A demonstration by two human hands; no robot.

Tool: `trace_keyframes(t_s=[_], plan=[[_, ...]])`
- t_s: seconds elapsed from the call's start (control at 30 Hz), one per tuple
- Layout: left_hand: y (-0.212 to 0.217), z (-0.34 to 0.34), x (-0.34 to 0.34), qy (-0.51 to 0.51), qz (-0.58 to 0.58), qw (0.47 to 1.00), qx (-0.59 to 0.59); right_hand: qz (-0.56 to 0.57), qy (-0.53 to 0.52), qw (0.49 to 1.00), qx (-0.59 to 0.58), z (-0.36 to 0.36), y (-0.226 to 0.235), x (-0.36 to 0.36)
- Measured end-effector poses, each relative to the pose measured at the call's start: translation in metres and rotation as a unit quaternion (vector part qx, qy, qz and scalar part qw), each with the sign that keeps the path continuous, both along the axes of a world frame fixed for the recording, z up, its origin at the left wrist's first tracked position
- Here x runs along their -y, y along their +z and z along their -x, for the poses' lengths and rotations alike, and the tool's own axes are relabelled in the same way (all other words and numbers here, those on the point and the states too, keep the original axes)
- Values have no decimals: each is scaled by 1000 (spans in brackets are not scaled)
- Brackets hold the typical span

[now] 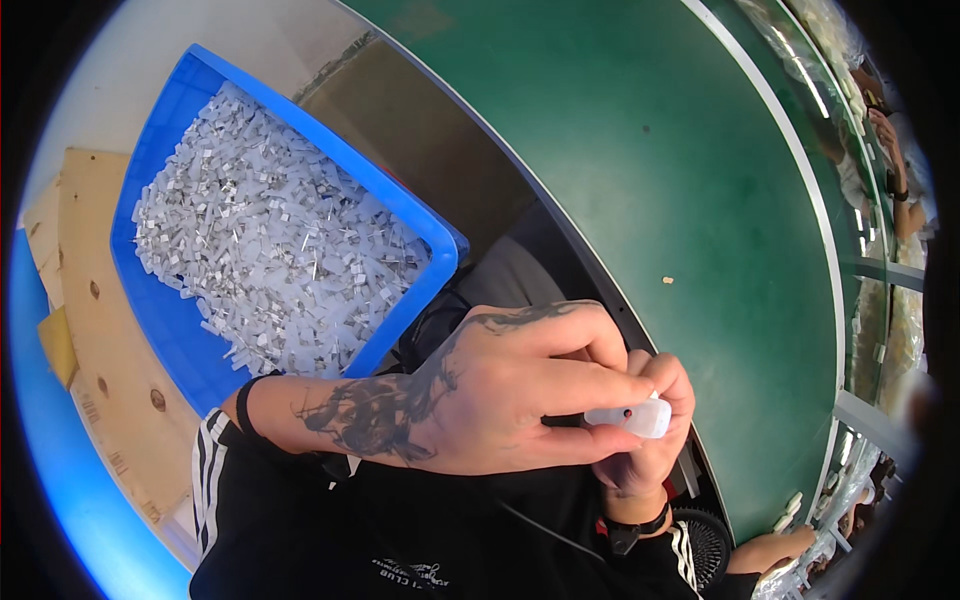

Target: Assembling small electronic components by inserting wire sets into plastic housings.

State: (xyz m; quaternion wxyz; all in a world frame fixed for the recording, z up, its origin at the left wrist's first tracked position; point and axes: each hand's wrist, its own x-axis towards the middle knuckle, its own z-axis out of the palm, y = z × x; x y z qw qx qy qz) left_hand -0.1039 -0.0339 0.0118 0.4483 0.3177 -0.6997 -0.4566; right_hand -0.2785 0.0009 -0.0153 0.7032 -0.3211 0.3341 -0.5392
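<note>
White plastic piece (630, 416) — 1 only, small, with a dark hole in its face — sits pinched between both my hands, just right of the blue bin (175, 330). My left hand (500, 400) closes over it; my right hand (655, 420) grips its end. It looks light, stiff and smooth, so I'd hold it by the ends. The bin holds countless small white parts (270, 240) — too many to count.
</note>
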Motion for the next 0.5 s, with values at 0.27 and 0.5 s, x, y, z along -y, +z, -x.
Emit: trace_keyframes(t_s=[0.27, 0.5], plan=[[1, -12, 5, -57, -109, 991, -47, -45, 51, 997, 32, -5, 4, 0], [2, -12, 4, -90, -119, 982, -116, 10, -28, 983, -179, -7, 13, -10]])
